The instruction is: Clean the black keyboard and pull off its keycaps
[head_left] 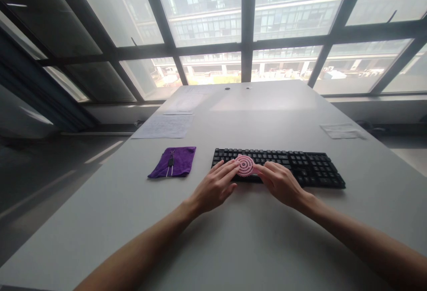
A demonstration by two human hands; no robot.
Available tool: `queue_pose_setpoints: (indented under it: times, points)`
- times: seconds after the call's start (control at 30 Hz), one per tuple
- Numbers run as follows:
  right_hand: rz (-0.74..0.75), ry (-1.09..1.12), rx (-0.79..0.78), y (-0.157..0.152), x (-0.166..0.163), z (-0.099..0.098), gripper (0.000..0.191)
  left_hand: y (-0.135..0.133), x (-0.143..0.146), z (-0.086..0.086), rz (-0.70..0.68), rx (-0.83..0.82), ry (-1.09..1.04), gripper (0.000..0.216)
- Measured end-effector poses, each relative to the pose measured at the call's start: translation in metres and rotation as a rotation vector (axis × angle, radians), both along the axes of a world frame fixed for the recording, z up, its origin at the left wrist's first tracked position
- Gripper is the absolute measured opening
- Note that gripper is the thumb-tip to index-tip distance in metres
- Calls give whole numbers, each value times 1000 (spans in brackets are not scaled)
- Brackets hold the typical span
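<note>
A black keyboard (313,168) lies across the white table in front of me. Over its left half is a pink round-headed brush (245,165) with concentric rings, a jagged rim and a small pointed ear. My right hand (280,182) is closed around its short handle, on the right side. My left hand (216,186) lies over the keyboard's left end with fingers stretched out, the fingertips touching the brush's left edge. Some keys are hidden under the hands and the brush. Left of the keyboard, a purple cloth (185,159) has a black binder clip (171,162) on it.
Sheets of paper (163,126) lie along the table's left edge. A flat, pale packet (343,131) is near the right edge. Two small round items sit at the far end of the white table (260,126), before large windows (207,6).
</note>
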State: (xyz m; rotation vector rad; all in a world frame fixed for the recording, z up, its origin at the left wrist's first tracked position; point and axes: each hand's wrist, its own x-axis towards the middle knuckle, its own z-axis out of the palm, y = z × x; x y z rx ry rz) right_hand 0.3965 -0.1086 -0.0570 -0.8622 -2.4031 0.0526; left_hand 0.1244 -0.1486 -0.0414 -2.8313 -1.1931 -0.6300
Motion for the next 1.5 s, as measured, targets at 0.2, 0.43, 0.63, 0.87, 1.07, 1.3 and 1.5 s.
queue_pose_setpoints:
  times: [0.2,0.43,0.63,0.87,1.07,1.3,1.5]
  points:
    - [-93,59,0,-1,33,-3,29,1,3,-5,-8,-6,-15,52]
    - [-173,73,13,-3,40,-9,28,4,-1,-8,126,-6,-46,48]
    - [-272,87,45,2,49,-6,32,10,-17,-8,275,26,-105,42]
    - [-319,85,32,5,57,-7,33,13,-26,-15,328,-32,-173,38]
    - [-245,211,-21,3,55,5,33,14,-27,-15,304,-13,-156,32]
    - [-665,741,-87,63,125,27,31,7,-28,-12,313,34,-127,31]
    - [-1140,1041,-467,138,225,18,29,5,-28,-10,338,107,-96,30]
